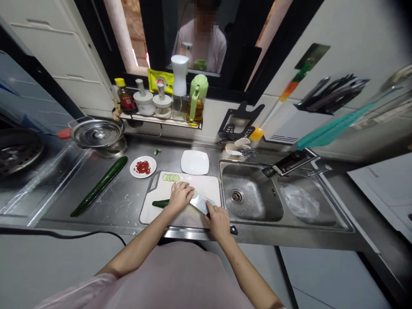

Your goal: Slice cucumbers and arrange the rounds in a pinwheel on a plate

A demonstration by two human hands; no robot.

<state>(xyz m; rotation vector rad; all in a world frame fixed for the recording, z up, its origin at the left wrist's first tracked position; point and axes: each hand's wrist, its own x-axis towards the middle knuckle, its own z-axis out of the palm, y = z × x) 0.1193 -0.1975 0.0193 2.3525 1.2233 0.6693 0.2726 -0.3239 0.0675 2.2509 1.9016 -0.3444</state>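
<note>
A white cutting board [209,185] lies on the steel counter. My left hand [181,195] is closed over a cut cucumber [160,203], whose dark green end sticks out to the left. My right hand [219,218] grips a knife; its broad blade [201,203] reaches left to my left fingertips. A pale cucumber slice [194,194] shows at the blade beside my left fingers. Several overlapping slices [170,177] rest near the board's upper left. Behind the board sits a white square plate [195,162].
On the left are a whole cucumber [99,186], a small plate [132,168] of red pieces and a steel pot [111,148]. To the right is the sink [254,189]. A black handle end [234,230] shows at the counter's front edge. Bottles line the back shelf [167,121].
</note>
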